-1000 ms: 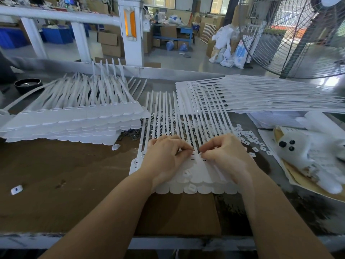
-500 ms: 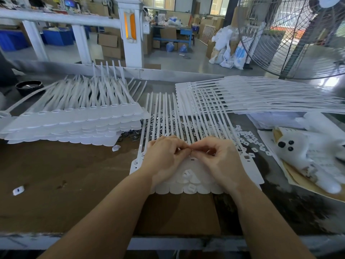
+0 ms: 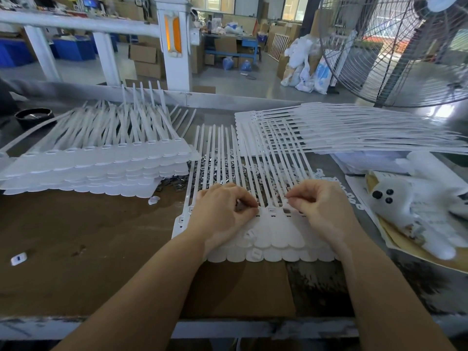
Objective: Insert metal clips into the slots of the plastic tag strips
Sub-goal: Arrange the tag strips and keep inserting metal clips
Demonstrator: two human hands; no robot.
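On tag strips: both hands.

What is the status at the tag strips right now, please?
Left hand fingers curled, pressing at the slot row. Right hand pinching something small, likely a clip. Tag strip sheet flat under both hands. Nothing in the way.

The tag strips under both hands are plain white, as are the stack near the bench's left edge and the fanned pile toward its far right corner. The loose clips between them shine silver. The bench top is mottled brown, with a paler tan cardboard sheet at the near edge. A white soft toy (black dots for eyes and nose) lies by the right edge. A black bowl sits far left.
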